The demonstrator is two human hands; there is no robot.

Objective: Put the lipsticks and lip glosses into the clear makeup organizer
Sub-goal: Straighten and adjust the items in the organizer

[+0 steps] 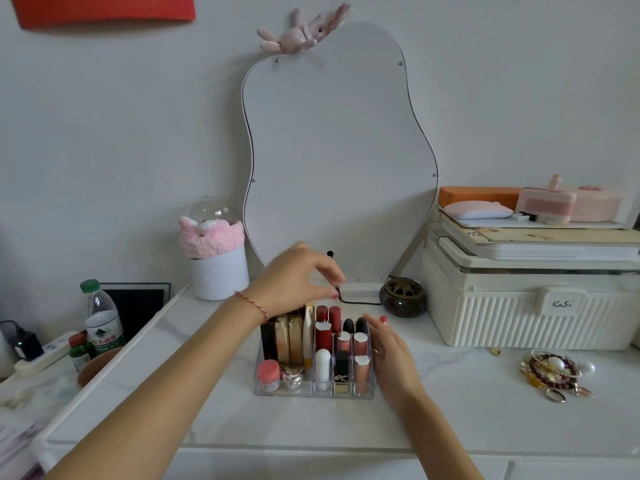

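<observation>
While the far left edge of the scene holds a green-capped water bottle [101, 315] on a lower side surface, the white marble tabletop [467, 420] carries everything else. Near its back left corner stands a white cup [220, 275] stuffed with a pink fluffy headband [211, 235], just beside the wavy mirror [337, 157] that leans at the back edge.

Next comes the left hand [294, 280], reaching in over the back of the clear makeup organizer [313, 391]; its fingers [329, 271] are curled, thumb and fingertips drawn together just above the rear row. Whether they pinch something small cannot be told, since the fingertips are blurred. A red string bracelet [251, 304] circles that wrist.

Sitting at the middle of the tabletop, toward the front edge, the organizer has gold compacts [289, 337] upright in its left rear section and a pink jar [268, 374] in the front left compartment. Its right half is a grid holding the lipsticks [323, 332]: 2 dark red ones stand at the back directly under the left fingertips, with a white tube [322, 368], a black and gold tube [341, 372] and a lip gloss [362, 374] in the front row.

Against the organizer's right wall rests the right hand [391, 358], fingers straight and relaxed, gripping nothing. Behind it sits a dark round burner [402, 296]. A ribbed cream box [526, 306] fills the back right corner, and a heap of beaded jewellery [554, 372] lies near the right edge.
</observation>
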